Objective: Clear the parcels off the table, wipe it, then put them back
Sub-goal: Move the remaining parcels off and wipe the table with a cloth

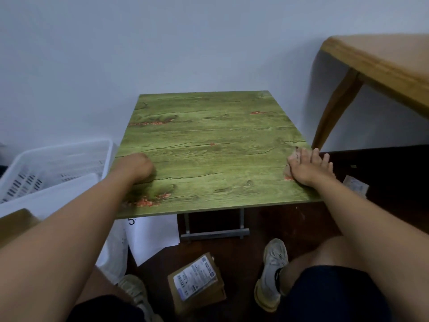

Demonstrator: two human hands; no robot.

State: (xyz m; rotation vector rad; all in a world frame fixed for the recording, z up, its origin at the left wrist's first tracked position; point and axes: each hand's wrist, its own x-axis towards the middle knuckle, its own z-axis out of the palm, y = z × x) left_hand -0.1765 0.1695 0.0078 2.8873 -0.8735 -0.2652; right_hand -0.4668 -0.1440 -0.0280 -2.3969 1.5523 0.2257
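Observation:
The green wood-print table (209, 145) has no parcels on its top. My left hand (135, 167) rests on the top near the left edge with its fingers curled under, and nothing shows in it. At the right edge my right hand (308, 167) lies flat, fingers spread and reaching past the edge. A small mottled scrap peeks out beside its thumb; I cannot tell what it is. A brown cardboard parcel (197, 278) with a white label lies on the floor between my feet. A white mailer bag (153, 238) lies under the table's front left corner.
A white plastic basket (55, 159) holding barcoded parcels stands on the left, with a white parcel (48, 199) and a brown box corner (16, 223) in front of it. A small white packet (355, 185) lies on the dark floor at right. A taller wooden table (380, 63) stands at right.

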